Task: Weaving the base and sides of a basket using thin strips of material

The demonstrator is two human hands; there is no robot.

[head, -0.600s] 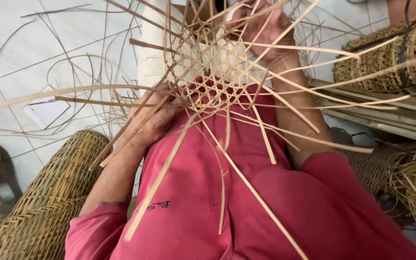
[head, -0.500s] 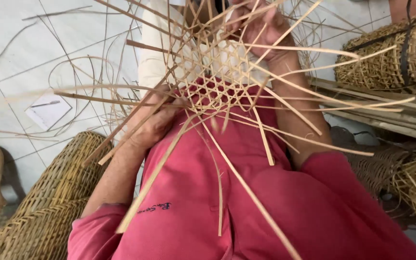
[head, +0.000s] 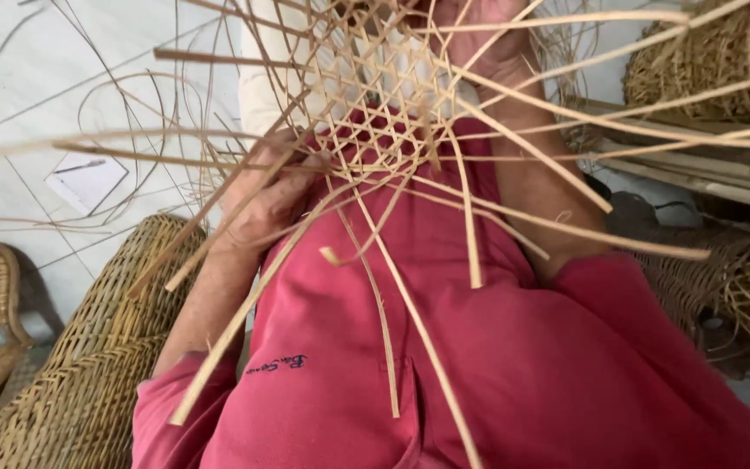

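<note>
White floor [head: 10, 130] behind hands gripping woven lattice [head: 375, 95].

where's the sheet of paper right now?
Head view, left side: the white sheet of paper lies flat on the tiled floor, above the woven wicker piece and left of the left hand.

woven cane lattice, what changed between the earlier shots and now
The left hand slid slightly down the lower left edge of the open-weave pale cane lattice, keeping its grip on the strips there. The lattice and the right hand sit a little higher in view. Otherwise the same: the right hand stays on the top edge, the loose strips fan out over the red shirt, and the wicker basket has not moved.
</note>
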